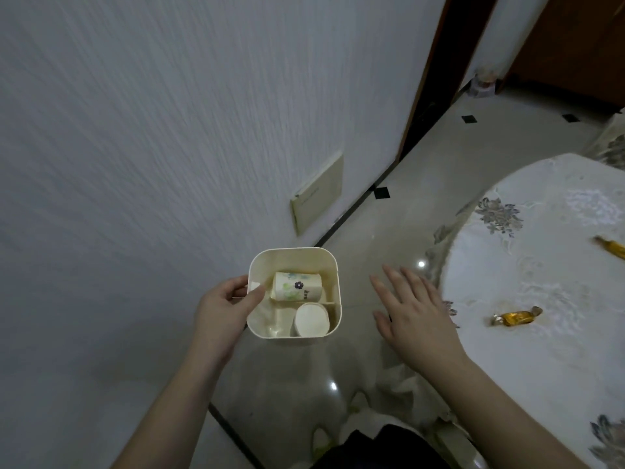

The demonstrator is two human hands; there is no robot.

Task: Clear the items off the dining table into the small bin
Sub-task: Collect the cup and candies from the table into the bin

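Observation:
My left hand [225,304] grips the left rim of a small cream square bin [333,286], held in the air over the floor. Inside the bin lie a flower-printed paper cup [296,286] on its side and a plain white cup [311,321]. My right hand [411,313] hovers flat with fingers spread, between the bin and the table edge, holding nothing. On the round dining table [541,275] with its floral cloth lie a gold-wrapped candy [515,317] near the edge and a second gold candy [612,247] at the far right.
A textured white wall [135,130] runs along the left, with a beige panel [318,194] low on it. Glossy tiled floor [389,214] lies between wall and table. A dark door frame [429,72] stands behind. My feet in pale shoes [338,431] show below.

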